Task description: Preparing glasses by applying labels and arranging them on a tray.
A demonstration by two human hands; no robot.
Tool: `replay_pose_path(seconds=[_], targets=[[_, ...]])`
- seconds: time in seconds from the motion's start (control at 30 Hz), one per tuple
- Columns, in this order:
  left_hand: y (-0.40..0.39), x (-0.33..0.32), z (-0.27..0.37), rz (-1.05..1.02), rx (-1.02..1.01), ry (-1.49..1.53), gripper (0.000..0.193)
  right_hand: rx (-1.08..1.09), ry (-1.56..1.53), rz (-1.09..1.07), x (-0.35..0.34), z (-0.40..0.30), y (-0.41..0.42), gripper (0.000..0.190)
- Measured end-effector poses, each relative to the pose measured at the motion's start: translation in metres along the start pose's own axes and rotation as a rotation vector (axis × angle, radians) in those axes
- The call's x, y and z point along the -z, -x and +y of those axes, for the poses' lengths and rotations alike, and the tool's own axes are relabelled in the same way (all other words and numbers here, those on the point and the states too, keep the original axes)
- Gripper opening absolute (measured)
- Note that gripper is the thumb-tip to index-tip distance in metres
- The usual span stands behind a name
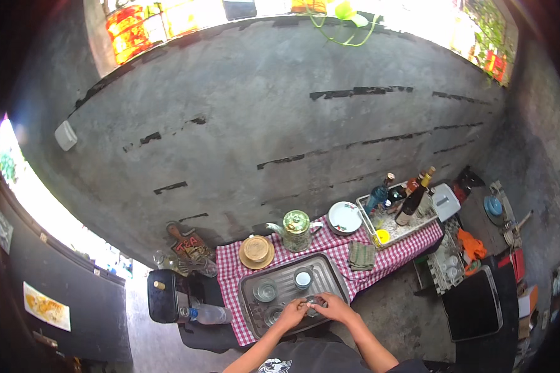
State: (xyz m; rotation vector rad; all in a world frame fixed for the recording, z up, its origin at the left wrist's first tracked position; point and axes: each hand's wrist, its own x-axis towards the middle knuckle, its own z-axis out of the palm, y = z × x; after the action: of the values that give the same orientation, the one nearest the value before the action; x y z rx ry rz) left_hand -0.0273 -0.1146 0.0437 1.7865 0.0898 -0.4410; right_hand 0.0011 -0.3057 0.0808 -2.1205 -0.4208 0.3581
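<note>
Both hands meet over the near edge of a dark ribbed tray [324,265]. My left hand [295,313] has its fingertips at the left rim of a clear glass [313,311]; my right hand [331,307] touches the glass from the right. The fingers partly hide this glass, and a firm grip cannot be made out. Left of my left hand is another clear glass [273,317] on the tray. Behind it stands a wider clear glass [265,290], and a mug with a pale interior [303,279] is at the tray's middle.
A red-checked cloth [228,284] underlies the tray. Behind stand a wooden cup on a saucer [256,249], a glass teapot with a green lid [296,231] and stacked plates [345,217]. A folded cloth [361,255] and a bottle tray [401,238] are right, a plastic bottle [212,314] left.
</note>
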Motion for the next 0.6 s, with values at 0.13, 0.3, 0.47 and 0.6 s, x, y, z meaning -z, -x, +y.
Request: replay_pose_path(seconds=[0.13, 0.3, 0.47, 0.6], targets=[[-0.006, 0.004, -0.001, -0.043, -0.018, -0.008, 0.048, -0.052, 0.007, 0.067, -0.004, -0.004, 0.006, 0.048], [-0.013, 0.008, -0.006, -0.078, -0.003, -0.046, 0.051, -0.112, 0.014, 0.163, -0.012, -0.012, 0.012, 0.049], [-0.014, 0.012, 0.011, -0.104, 0.032, -0.094, 0.05, -0.149, -0.001, 0.28, -0.023, -0.011, 0.019, 0.049], [-0.02, 0.016, -0.012, -0.087, -0.048, -0.082, 0.049, -0.174, 0.0, 0.311, -0.027, -0.027, 0.02, 0.048]])
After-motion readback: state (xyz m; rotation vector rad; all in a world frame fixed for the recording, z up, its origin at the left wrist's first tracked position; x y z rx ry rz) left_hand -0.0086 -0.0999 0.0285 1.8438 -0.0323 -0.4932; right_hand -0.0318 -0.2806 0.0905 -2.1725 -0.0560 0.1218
